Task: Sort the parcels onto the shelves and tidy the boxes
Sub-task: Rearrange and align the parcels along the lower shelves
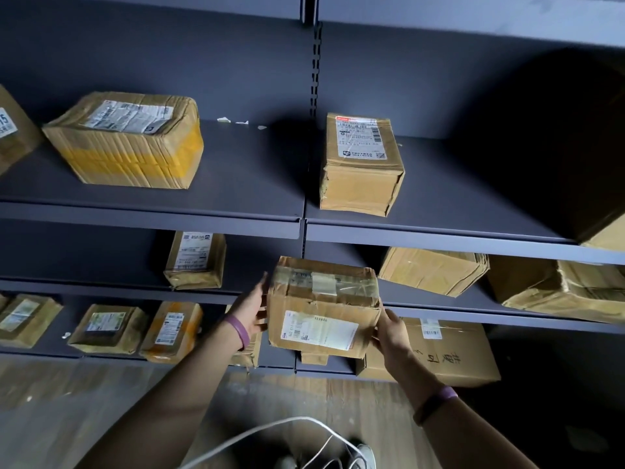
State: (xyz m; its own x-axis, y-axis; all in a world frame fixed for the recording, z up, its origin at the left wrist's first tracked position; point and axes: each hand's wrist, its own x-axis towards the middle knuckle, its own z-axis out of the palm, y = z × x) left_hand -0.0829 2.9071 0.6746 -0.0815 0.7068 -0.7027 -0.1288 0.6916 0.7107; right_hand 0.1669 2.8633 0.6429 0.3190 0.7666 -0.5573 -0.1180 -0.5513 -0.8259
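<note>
I hold a worn cardboard parcel (323,308) with a white label and clear tape in the air in front of the grey shelving (152,211). My left hand (252,308) grips its left side and my right hand (392,328) grips its right side. Both wrists wear purple bands. The parcel hangs level with the middle shelf, between a small upright parcel (196,260) on the left and a tilted box (434,270) on the right.
The upper shelf carries a yellow-taped parcel (130,140) and a labelled box (362,164), with bare shelf between them. The lowest shelf holds several small parcels (108,328) and a big box with handwriting (446,352). A white wire basket (304,445) stands on the wooden floor.
</note>
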